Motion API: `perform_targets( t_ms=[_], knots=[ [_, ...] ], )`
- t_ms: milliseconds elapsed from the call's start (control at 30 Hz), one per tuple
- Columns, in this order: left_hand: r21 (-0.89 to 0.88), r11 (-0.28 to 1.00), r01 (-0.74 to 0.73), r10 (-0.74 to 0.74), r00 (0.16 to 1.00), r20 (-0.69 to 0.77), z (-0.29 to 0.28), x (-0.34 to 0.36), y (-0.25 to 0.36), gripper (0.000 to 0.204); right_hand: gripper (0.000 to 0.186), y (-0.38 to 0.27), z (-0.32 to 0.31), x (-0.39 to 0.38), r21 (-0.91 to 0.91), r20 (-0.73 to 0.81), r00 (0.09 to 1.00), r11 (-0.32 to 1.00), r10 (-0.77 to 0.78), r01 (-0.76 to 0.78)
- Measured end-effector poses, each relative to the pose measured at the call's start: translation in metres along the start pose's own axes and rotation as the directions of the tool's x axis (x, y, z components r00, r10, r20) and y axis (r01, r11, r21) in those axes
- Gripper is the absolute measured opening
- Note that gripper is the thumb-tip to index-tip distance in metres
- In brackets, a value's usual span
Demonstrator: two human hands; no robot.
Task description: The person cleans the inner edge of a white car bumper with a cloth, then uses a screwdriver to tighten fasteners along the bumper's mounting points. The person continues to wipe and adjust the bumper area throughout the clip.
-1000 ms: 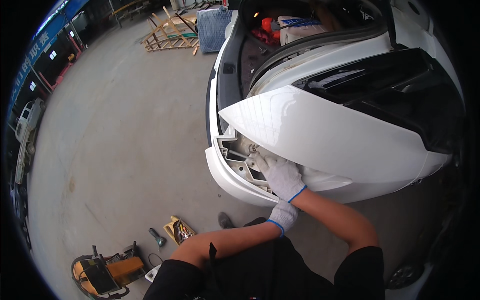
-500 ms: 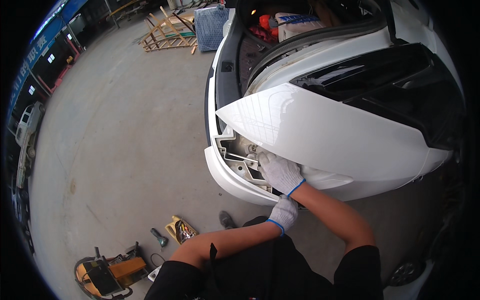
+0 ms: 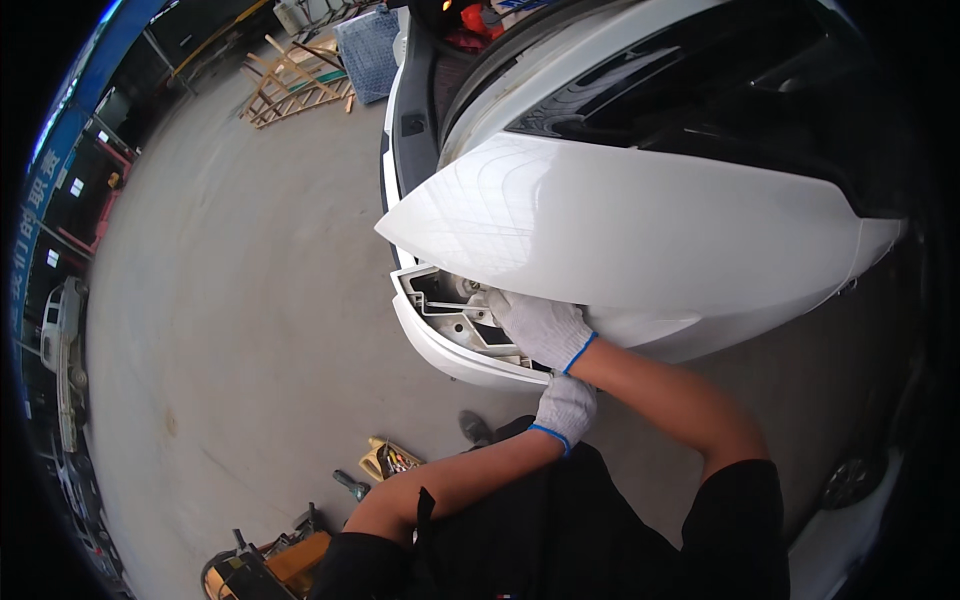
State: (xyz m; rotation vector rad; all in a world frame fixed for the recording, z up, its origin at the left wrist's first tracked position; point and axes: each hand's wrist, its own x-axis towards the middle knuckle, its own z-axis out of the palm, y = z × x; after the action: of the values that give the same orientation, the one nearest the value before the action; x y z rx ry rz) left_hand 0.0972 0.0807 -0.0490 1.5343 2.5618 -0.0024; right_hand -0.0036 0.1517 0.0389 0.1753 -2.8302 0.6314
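At the corner of a white car, a white bumper [image 3: 440, 350] stands slightly apart from the body, baring a pale bracket with holes in the gap. My right hand [image 3: 543, 328], in a white knit glove with a blue cuff, reaches into that gap under the white body panel [image 3: 590, 220]. Its fingers are curled, and what they hold is hidden. A thin pale rod [image 3: 455, 307] runs across the bracket up to those fingertips; whether it is gripped I cannot tell. Just below, my gloved left hand [image 3: 567, 407] is closed on the bumper's near end.
On the concrete floor lie a yellow container [image 3: 376, 462] of small tools and a dark power tool [image 3: 351, 486]. An orange and black machine [image 3: 290, 565] stands at the lower left. A wooden frame [image 3: 295, 85] and a blue-grey wrapped panel [image 3: 366, 57] are at the back.
The view has shifted, so the car sits farther left and higher in the picture. Both hands keep nearly the same places at the bumper gap.
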Motion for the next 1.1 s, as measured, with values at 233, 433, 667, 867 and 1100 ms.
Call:
perform_targets(
  t_ms=[233, 433, 667, 867, 1100],
  knots=[
    [-0.002, 1.000, -0.001, 0.001, 0.999, -0.051, 0.021, -0.002, -0.001, 0.033, 0.033, -0.006, -0.008, 0.000, 0.104, 0.036, 0.993, 0.988, 0.109, -0.113],
    [-0.006, 1.000, -0.007, 0.007, 0.999, -0.036, 0.021, -0.001, -0.001, 0.030, 0.035, 0.005, 0.010, 0.000, 0.079, -0.114, 0.992, 0.996, 0.055, -0.046],
    [-0.022, 1.000, -0.005, 0.003, 0.996, -0.091, 0.014, -0.003, 0.001, 0.023, 0.032, 0.008, 0.014, -0.001, 0.085, -0.127, 0.991, 0.996, 0.041, -0.031],
    [0.004, 1.000, -0.019, 0.020, 0.990, -0.139, 0.016, -0.005, 0.000, 0.021, 0.029, 0.005, 0.006, 0.001, 0.090, -0.107, 0.994, 0.996, 0.036, -0.026],
    [0.138, 0.988, -0.074, 0.084, 0.994, -0.070, -0.002, -0.003, -0.005, 0.024, 0.025, 0.010, 0.013, 0.009, 0.062, -0.200, 0.967, 0.983, -0.158, 0.173]
  ],
)
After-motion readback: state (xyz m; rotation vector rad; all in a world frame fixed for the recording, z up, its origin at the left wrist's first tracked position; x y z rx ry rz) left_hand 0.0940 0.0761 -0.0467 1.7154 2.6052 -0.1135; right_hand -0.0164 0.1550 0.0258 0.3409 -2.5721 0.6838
